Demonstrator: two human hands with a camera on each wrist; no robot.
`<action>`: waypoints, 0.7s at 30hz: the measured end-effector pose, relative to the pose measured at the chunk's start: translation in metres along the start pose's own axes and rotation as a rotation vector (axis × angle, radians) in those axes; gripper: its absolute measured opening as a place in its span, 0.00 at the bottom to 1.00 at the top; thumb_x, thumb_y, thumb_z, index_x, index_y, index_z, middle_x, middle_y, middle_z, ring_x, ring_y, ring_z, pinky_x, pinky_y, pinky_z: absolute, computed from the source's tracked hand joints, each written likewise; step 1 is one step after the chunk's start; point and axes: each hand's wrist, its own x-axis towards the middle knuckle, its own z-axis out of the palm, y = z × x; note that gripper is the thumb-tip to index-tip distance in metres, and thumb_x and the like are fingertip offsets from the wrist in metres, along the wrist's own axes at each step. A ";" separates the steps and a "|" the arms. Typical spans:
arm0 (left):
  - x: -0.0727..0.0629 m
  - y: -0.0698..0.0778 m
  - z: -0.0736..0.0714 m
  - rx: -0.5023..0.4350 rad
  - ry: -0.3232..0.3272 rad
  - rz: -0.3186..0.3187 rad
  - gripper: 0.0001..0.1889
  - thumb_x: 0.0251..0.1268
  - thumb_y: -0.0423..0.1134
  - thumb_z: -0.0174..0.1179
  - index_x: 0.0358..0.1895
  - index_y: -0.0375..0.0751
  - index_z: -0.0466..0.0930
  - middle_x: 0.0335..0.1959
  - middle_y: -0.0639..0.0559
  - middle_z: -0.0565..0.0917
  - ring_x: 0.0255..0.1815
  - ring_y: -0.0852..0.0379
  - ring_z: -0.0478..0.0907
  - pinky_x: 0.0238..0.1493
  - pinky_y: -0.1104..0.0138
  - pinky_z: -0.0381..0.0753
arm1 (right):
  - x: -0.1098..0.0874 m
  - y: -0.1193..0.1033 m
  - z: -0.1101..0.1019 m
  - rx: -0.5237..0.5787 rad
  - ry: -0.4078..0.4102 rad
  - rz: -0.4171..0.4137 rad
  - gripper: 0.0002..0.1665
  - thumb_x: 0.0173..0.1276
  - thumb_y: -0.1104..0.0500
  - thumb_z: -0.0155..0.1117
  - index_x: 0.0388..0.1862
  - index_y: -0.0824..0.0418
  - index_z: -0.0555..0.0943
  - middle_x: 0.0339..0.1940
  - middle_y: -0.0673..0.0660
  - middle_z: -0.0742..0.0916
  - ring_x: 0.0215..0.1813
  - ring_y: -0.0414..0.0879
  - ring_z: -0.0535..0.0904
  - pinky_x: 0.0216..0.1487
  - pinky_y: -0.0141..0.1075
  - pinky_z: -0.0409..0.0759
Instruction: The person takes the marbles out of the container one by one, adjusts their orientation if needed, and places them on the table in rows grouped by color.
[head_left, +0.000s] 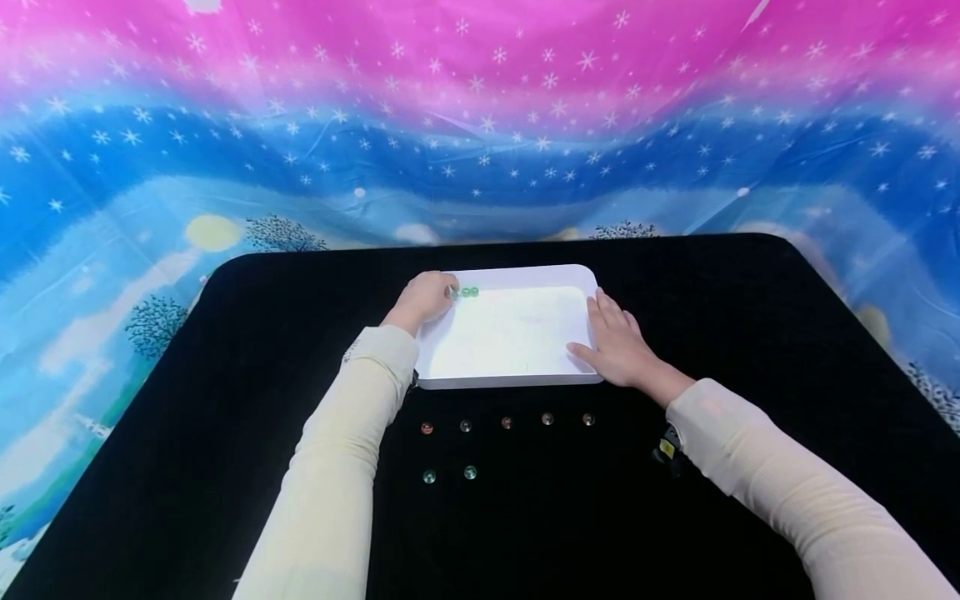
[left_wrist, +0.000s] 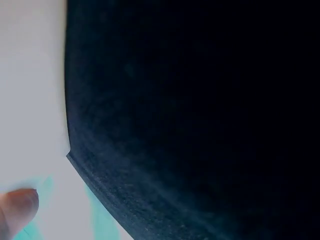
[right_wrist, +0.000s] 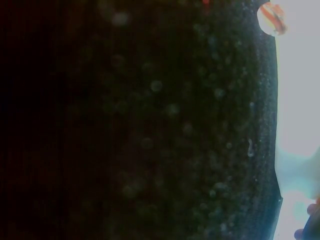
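A white rectangular tray (head_left: 517, 333) lies on the black table. My left hand (head_left: 426, 297) is at its far left corner, with curled fingertips at a green marble (head_left: 454, 293) that it appears to pinch; the fingers partly hide it. Right beside that marble, two more green marbles (head_left: 470, 292) sit together inside the tray along the far wall. My right hand (head_left: 621, 343) rests on the tray's right rim with fingers extended and the thumb over the inside. A blurred fingertip (left_wrist: 20, 207) shows in the left wrist view.
In front of the tray, several marbles (head_left: 507, 422) form a row on the black table (head_left: 712, 333). Two greenish marbles (head_left: 450, 475) lie nearer me. An orange-streaked marble (right_wrist: 272, 19) shows in the right wrist view. A patterned cloth (head_left: 480, 125) hangs behind the table.
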 end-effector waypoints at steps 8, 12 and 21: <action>-0.002 0.001 0.002 0.023 0.024 0.017 0.14 0.59 0.35 0.51 0.48 0.44 0.75 0.46 0.49 0.76 0.48 0.53 0.70 0.50 0.62 0.66 | 0.000 0.000 -0.001 -0.006 0.006 -0.001 0.49 0.63 0.41 0.45 0.65 0.73 0.39 0.66 0.68 0.41 0.66 0.60 0.37 0.59 0.54 0.40; -0.002 0.000 0.003 0.040 0.031 0.021 0.12 0.60 0.36 0.51 0.46 0.44 0.76 0.44 0.50 0.77 0.46 0.53 0.70 0.49 0.61 0.66 | 0.000 0.000 0.000 -0.001 0.011 0.004 0.49 0.63 0.41 0.46 0.65 0.72 0.39 0.67 0.68 0.42 0.66 0.59 0.37 0.59 0.54 0.40; -0.007 0.000 0.001 -0.016 0.039 0.051 0.10 0.59 0.34 0.53 0.43 0.43 0.77 0.42 0.50 0.77 0.45 0.54 0.70 0.48 0.63 0.66 | -0.001 0.000 0.000 0.002 0.011 0.004 0.49 0.62 0.40 0.45 0.65 0.73 0.39 0.67 0.68 0.41 0.66 0.60 0.37 0.59 0.54 0.39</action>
